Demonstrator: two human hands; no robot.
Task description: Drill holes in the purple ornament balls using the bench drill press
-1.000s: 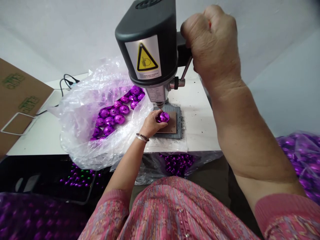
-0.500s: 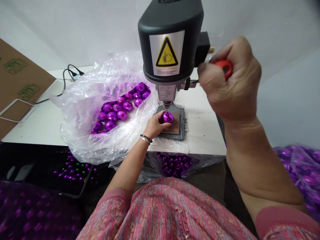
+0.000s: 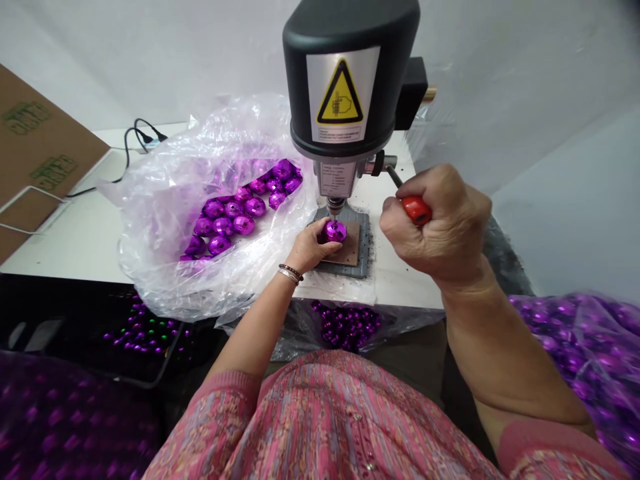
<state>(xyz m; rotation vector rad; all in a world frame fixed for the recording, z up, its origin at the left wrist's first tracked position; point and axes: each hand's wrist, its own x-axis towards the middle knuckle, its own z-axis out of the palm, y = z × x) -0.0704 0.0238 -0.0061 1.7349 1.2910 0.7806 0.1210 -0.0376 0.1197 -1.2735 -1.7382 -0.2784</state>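
Note:
Under the black drill press [image 3: 350, 87], a shiny purple faceted ball [image 3: 336, 231] rests on a brown board [image 3: 350, 250]. My left hand [image 3: 310, 247] grips that ball from the left, thumb and fingers around its side. The drill chuck [image 3: 335, 205] is right above, its bit at the top of the ball; how deep it sits I cannot tell. My right hand [image 3: 440, 227] is wrapped round the red-knobbed feed lever [image 3: 416, 209] at the right of the machine. Left of the press, a clear plastic bag [image 3: 155, 220] holds several more purple balls [image 3: 223, 227].
The grey machine base [image 3: 364, 257] has dark shavings around it on the white table [image 3: 400, 280]. Below the front edge hangs plastic with small purple balls [image 3: 345, 327]. A bag of purple balls [image 3: 585, 347] is at right. A cardboard box [image 3: 40, 153] and black cable [image 3: 127, 157] lie left.
My right hand has pulled the red-knobbed lever down and inward. My left hand keeps the purple ball in about the same spot. The view has shifted slightly.

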